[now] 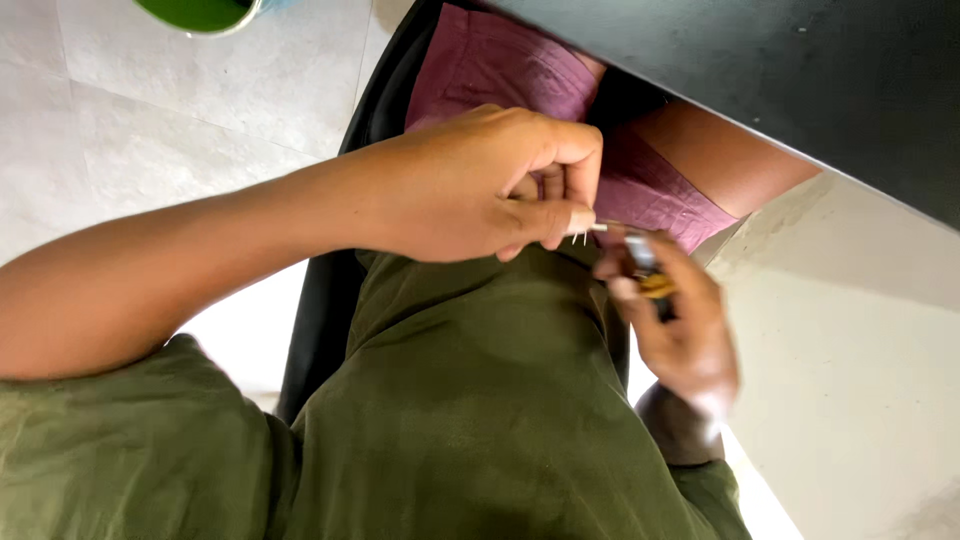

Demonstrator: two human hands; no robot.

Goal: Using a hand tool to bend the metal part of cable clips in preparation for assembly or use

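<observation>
The left hand [480,185] is reaching across the lap with its grip narrow, thumb and forefinger pinching a thin pale pin-like piece [592,228] whose fine prongs are poking out just below the fingertips. Just beyond that pinch, the right hand [680,330] is curling around a small dark object with a brass-coloured part [650,275], its grip closed on it; blur is hiding what the object is. The thin piece is pointing straight at the top of the dark object, and the two are nearly touching or just touching; I cannot tell which. Both hands are working in the air over the green trousers [480,400], under the edge of the dark desk [800,80], with nothing supporting them. Behind the pinch a purple cloth [500,65] is lying over a bare knee, and far from the grip a green bowl [200,12] is sitting on the tiled floor [150,110]. In my judgement the main risk is slipping: the piece is being held only at its end, so a small twist could be bending the prongs or dropping it onto the lap or floor, where it would be hard to find.
</observation>
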